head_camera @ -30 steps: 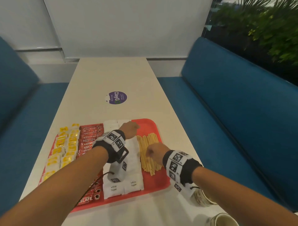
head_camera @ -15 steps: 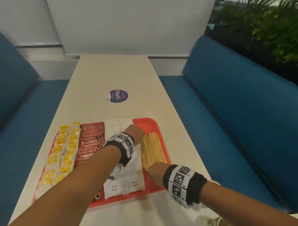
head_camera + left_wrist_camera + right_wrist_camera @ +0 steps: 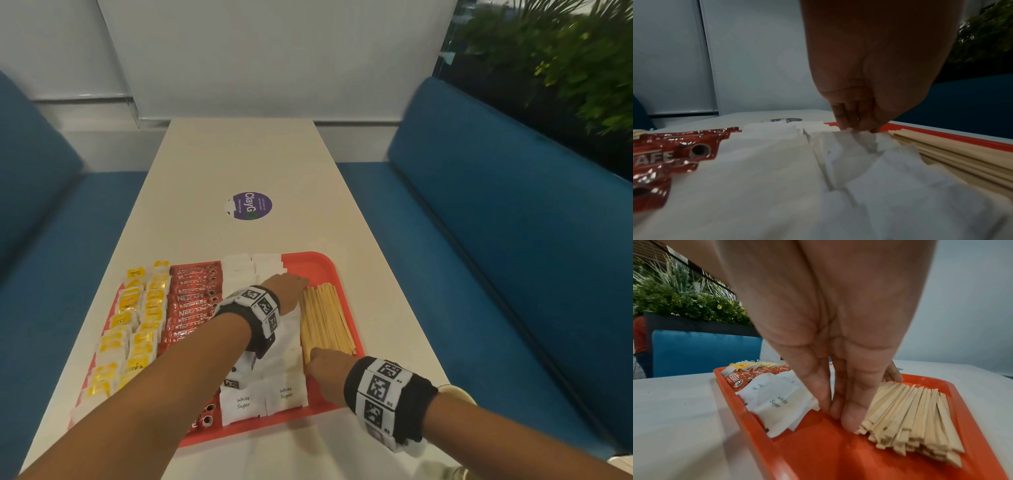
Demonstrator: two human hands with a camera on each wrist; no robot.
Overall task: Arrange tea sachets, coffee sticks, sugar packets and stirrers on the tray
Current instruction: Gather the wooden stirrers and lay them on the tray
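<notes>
A red tray (image 3: 320,265) on the white table carries rows of yellow tea sachets (image 3: 137,318), red coffee sticks (image 3: 191,298), white sugar packets (image 3: 263,401) and a bundle of wooden stirrers (image 3: 325,322) at the right. My left hand (image 3: 303,282) reaches across the sugar packets, and its straight fingers (image 3: 855,125) touch down at the far end of the stirrers. The straight fingers (image 3: 846,415) of my right hand (image 3: 317,358) press against the near left end of the stirrers (image 3: 910,418), on the tray floor (image 3: 818,451). Neither hand holds anything.
A round purple sticker (image 3: 251,205) sits mid-table beyond the tray. Blue benches (image 3: 496,240) flank the table on both sides. A pale cup rim (image 3: 457,394) shows at the near right behind my right wrist. Plants (image 3: 565,68) stand at the back right.
The splayed stirrers have been drawn into a neat straight bundle. My right hand slid back to their near end, and my left hand moved right to their far end.
</notes>
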